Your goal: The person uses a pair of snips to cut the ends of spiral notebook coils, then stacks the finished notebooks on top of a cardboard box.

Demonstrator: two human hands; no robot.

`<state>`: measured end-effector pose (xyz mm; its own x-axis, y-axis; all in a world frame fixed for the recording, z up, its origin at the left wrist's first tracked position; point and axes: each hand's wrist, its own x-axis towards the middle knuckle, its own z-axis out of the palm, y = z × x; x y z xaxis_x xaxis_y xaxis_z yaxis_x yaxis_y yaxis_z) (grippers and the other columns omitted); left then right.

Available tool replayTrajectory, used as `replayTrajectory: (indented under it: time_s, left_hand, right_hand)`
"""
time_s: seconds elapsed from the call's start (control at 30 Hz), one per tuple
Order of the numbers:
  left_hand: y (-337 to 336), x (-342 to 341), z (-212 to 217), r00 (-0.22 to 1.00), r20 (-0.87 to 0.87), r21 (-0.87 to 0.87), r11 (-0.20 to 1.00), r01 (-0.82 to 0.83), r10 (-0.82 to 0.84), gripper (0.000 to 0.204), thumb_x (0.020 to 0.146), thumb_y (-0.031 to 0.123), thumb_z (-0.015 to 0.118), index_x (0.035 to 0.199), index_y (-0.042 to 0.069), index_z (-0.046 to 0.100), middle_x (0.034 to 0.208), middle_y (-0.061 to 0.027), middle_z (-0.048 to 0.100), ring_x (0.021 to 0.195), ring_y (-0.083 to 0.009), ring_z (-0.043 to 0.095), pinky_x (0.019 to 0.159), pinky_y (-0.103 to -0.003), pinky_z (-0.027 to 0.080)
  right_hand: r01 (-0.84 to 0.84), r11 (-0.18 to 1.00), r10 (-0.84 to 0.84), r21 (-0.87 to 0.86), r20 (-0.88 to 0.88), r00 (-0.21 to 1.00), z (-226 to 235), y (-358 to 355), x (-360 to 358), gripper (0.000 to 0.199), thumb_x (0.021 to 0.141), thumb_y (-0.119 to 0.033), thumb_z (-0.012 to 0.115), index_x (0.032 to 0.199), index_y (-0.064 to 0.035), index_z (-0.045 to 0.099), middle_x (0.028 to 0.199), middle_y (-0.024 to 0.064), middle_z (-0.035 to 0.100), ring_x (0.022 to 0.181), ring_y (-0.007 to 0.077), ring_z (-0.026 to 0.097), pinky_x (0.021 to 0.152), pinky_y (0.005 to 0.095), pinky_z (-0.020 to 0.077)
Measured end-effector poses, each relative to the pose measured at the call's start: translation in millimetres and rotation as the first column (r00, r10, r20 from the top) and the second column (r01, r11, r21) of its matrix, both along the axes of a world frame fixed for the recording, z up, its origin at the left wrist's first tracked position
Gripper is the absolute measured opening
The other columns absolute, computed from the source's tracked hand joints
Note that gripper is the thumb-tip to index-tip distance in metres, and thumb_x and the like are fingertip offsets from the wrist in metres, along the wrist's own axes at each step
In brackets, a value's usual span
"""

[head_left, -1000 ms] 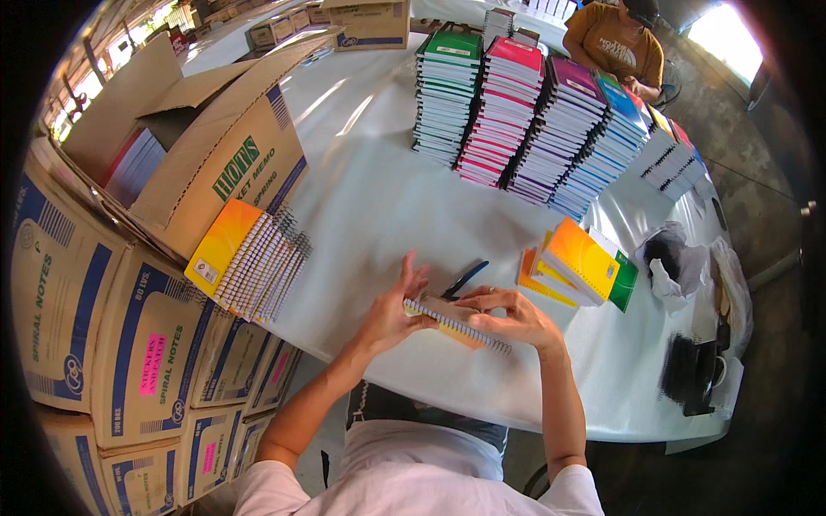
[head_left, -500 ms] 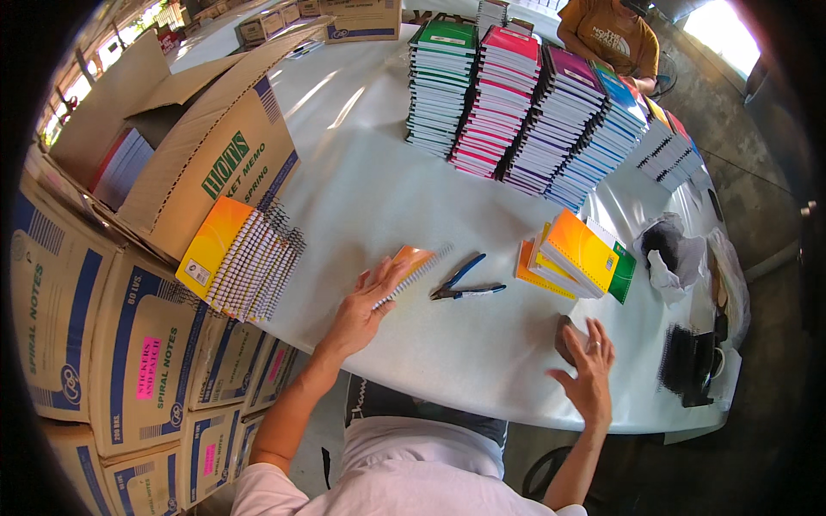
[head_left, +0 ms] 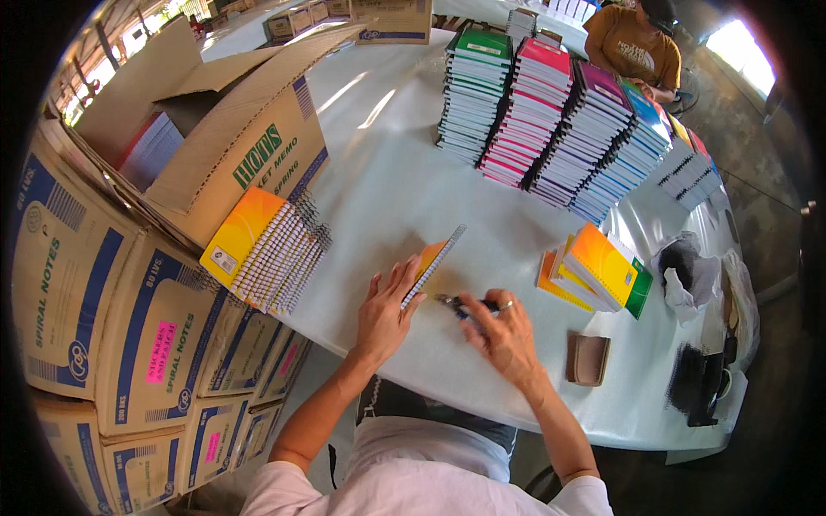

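Observation:
My left hand is closed on a small spiral notebook with an orange cover, tilted up on the table with its wire coil toward the right. My right hand has its fingers around a pair of blue-handled pliers. The jaws point left toward the notebook, while the handles are mostly hidden under the fingers. A brown block lies to the right of that hand. Beyond it sits a loose pile of orange and yellow notepads with a green one.
At the left table edge, a stack of coiled orange notebooks stands beside an open carton. Tall stacks of notebooks line the back. Closed cartons are piled lower left. Black coils lie far right; a person sits beyond.
My right hand has left the brown block and moved left onto the pliers. The notebook in my left hand is tilted more upright. The whole view has shifted slightly.

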<state>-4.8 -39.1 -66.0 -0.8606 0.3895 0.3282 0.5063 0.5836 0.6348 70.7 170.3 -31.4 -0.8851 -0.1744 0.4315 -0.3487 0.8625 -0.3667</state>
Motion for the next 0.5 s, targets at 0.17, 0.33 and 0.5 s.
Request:
replayTrajectory:
  time_s: [0.17, 0.33, 0.5]
  left_hand:
    - [6, 1, 9, 0.996, -0.091, -0.044, 0.999, -0.03, 0.026, 0.07, 0.085, 0.005, 0.065, 0.148, 0.009, 0.036, 0.132, -0.0202, 0.057, 0.128, -0.0353, 0.052, 0.109, -0.051, 0.035]
    - [9, 3, 21, 0.992, -0.115, -0.032, 0.998, -0.061, 0.057, 0.075, 0.078, -0.014, 0.059, 0.146, 0.008, 0.038, 0.135, -0.0171, 0.057, 0.13, -0.0323, 0.051, 0.111, -0.052, 0.033]
    - [7, 4, 29, 0.991, -0.125, -0.073, 0.995, -0.061, 0.052, 0.08, 0.074, -0.016, 0.058, 0.148, 0.007, 0.036, 0.133, -0.0204, 0.057, 0.131, -0.0335, 0.05, 0.112, -0.052, 0.031]
  right_hand:
    - [-0.014, 1.0, 0.015, 0.012, -0.095, 0.995, 22, -34, 10, 0.044, 0.081, -0.024, 0.075, 0.123, -0.0153, 0.065, 0.103, 0.0135, 0.053, 0.088, 0.0286, 0.054, 0.075, 0.0399, 0.0458]
    - [-0.017, 0.996, 0.031, 0.09, -0.148, 0.988, 23, -32, 6, 0.048, 0.079, -0.026, 0.076, 0.125, -0.0166, 0.065, 0.102, 0.0124, 0.052, 0.087, 0.0268, 0.053, 0.073, 0.0386, 0.0442]
    - [-0.001, 0.994, 0.023, 0.109, -0.196, 0.98, 27, -29, 7, 0.048, 0.078, -0.027, 0.077, 0.124, -0.0173, 0.065, 0.102, 0.0118, 0.051, 0.087, 0.0258, 0.053, 0.071, 0.0371, 0.0435]
